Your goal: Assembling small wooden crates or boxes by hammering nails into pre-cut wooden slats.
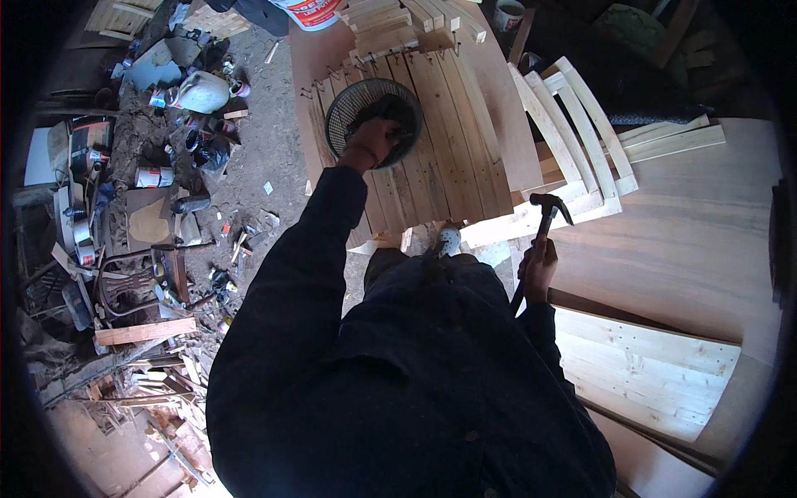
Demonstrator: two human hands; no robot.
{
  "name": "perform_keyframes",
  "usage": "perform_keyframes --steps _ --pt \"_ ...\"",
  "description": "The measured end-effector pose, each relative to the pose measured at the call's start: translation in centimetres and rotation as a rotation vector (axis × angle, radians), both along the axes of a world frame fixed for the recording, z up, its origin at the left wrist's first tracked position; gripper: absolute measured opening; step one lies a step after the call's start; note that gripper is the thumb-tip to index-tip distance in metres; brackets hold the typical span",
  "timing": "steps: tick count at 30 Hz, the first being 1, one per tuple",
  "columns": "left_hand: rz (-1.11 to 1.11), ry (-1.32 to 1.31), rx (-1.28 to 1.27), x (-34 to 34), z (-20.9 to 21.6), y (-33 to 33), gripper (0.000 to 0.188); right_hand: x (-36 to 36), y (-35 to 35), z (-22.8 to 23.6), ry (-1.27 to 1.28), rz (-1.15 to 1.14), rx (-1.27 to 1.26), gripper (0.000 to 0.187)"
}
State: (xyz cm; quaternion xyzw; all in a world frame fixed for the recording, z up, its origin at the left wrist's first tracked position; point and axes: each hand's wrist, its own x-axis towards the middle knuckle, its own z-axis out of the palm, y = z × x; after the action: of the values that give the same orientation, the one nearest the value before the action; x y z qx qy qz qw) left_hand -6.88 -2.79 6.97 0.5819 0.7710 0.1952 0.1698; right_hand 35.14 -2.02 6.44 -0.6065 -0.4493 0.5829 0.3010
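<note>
My left hand reaches into a round mesh basket, its fingers lost among dark contents that I cannot make out. Under the basket lies a panel of wooden slats side by side. Several nails stick up along the slats' far ends. Off to the right of the panel, my right hand is closed around the handle of a claw hammer, held with its head up and away from the slats.
Past the slats are stacked wood pieces and a white and red bucket. Curved wooden frames rest at the right, near a pale slatted panel. Cans, scrap and a white jug litter the floor at left.
</note>
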Motion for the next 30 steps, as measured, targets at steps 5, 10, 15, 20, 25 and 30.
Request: perform_keyframes --steps 5,10,15,20,25,30 --pt "-0.028 0.227 -0.167 0.4 0.0 1.6 0.023 0.4 -0.5 0.0 -0.018 -0.044 0.004 0.04" --pt "0.075 -0.176 -0.03 -1.8 1.0 -0.4 0.023 1.0 -0.4 0.2 0.008 -0.092 0.002 0.04" --pt "0.33 -0.909 0.067 0.8 9.0 -3.8 0.023 1.9 -0.4 -0.1 0.032 -0.162 -0.036 0.039" --pt "0.269 -1.275 0.247 5.8 12.8 -4.0 0.032 2.0 -0.3 -0.9 0.045 -0.161 -0.045 0.038" --pt "0.208 -1.303 0.215 9.1 12.1 -2.6 0.031 1.5 -0.5 -0.6 0.07 -0.129 -0.079 0.036" --pt "0.244 -1.395 0.188 10.5 8.4 -2.5 0.02 1.6 -0.9 -0.1 0.009 -0.1 -0.071 0.037"
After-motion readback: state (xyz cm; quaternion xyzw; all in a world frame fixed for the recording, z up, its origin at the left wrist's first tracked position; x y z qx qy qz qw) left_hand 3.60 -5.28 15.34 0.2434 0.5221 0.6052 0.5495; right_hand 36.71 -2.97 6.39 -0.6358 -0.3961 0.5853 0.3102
